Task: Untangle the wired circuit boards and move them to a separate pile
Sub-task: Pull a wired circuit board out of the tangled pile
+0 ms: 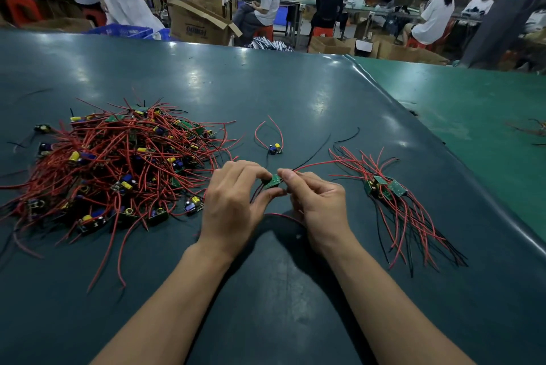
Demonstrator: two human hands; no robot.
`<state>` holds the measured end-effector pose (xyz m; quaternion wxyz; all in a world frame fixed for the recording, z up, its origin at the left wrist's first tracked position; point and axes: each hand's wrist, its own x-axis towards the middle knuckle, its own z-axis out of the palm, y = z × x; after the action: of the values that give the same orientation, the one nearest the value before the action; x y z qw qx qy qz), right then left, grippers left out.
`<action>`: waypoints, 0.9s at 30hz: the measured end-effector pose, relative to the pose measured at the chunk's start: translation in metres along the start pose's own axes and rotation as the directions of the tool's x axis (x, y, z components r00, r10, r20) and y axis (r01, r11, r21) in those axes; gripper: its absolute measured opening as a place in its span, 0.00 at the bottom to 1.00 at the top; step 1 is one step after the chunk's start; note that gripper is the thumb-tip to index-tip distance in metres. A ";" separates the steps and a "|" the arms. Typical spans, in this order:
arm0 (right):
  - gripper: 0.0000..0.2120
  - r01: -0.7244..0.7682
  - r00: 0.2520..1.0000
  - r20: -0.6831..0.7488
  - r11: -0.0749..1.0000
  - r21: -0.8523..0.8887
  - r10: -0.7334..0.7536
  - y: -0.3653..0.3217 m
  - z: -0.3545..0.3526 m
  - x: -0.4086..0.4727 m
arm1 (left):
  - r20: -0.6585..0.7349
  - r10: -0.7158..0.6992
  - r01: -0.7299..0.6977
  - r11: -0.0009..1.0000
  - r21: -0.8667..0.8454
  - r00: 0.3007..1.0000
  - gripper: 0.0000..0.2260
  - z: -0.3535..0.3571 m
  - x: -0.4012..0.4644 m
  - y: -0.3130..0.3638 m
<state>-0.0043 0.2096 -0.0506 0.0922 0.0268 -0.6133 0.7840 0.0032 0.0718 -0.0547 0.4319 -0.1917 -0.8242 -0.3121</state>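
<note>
Both hands work at the centre of the dark green tabletop. The left hand pinches a small green circuit board between thumb and forefinger; this grip is closed on the board's left side. The right hand has its fingers curled and its grip meets the same board at the right edge, thumb and forefinger closed on it or on the wire roots there; which of the two cannot be told. The board is held just above the tabletop. A red wire runs from the board up and to the right, toward the sorted pile.

The tangled pile of boards with red and black leads lies to the left of the hands, near the left hand. The sorted pile, a smaller group of boards with leads fanned out, lies to the right, near the right hand. A single board with two looped red leads lies alone on the tabletop, just beyond the hands, between the two piles.

Behind the tabletop, seated people work at other benches, with an open cardboard box on the floor.
</note>
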 end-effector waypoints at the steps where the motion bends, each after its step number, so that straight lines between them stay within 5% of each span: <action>1: 0.05 -0.025 0.999 -0.039 0.999 0.027 0.026 0.000 -0.001 0.002 | -0.003 0.002 -0.002 1.000 -0.026 1.000 0.11 0.002 0.000 0.001; 11: 0.12 0.024 0.878 -0.470 0.974 0.224 0.086 -0.014 -0.032 0.028 | 0.030 0.044 -0.042 0.998 -0.045 0.999 0.11 0.004 -0.002 0.002; 14: 0.09 0.100 0.807 -0.564 0.982 -0.162 -0.175 -0.013 -0.040 0.029 | 0.048 0.079 -0.077 0.996 -0.042 0.996 0.11 0.003 -0.002 0.003; 17: 0.06 0.191 0.740 -0.485 0.837 -0.514 -0.466 -0.009 -0.038 0.025 | 0.042 0.079 -0.078 0.996 -0.033 0.996 0.10 -0.002 -0.004 0.002; 23: 0.04 0.134 0.737 -0.604 0.941 -0.309 -0.304 -0.011 -0.042 0.031 | 0.072 0.155 -0.158 0.986 0.044 0.985 0.10 -0.004 -0.003 0.007; 27: 0.05 0.145 0.792 -0.562 0.968 -0.203 -0.237 -0.014 -0.041 0.030 | 0.066 0.135 -0.138 0.989 0.043 0.989 0.09 -0.005 -0.004 0.009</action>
<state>-0.0286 0.2563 -0.0427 0.3561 -0.1593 -0.6065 0.6928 0.0134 0.0747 -0.0535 0.4308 -0.2473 -0.8294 -0.2558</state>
